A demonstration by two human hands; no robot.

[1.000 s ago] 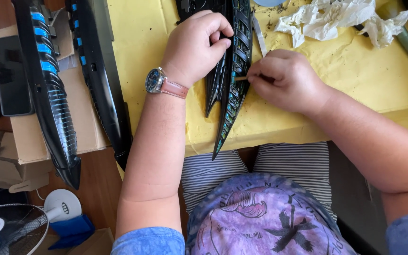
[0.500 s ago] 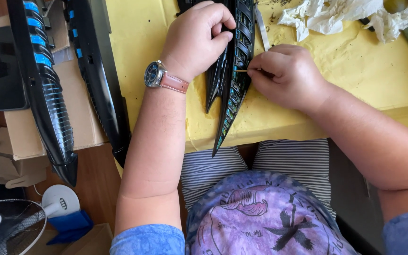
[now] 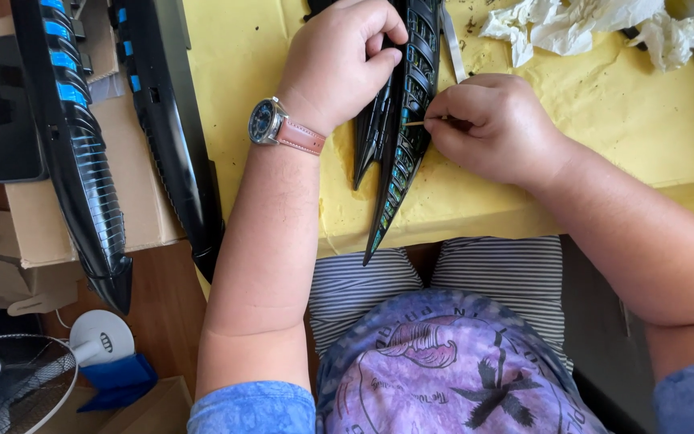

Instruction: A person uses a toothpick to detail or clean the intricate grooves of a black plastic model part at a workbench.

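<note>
Since a second ago the right hand has slid its thin stick toward 12 o'clock along the black pointed model part, which the left hand still clamps on the yellow worktop.

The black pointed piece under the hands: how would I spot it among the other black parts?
Start at the yellow table cover. The black pointed piece lies between the left hand and right hand, its tip overhanging the front edge. The other long black parts rest left on cardboard, with blue patches.
</note>
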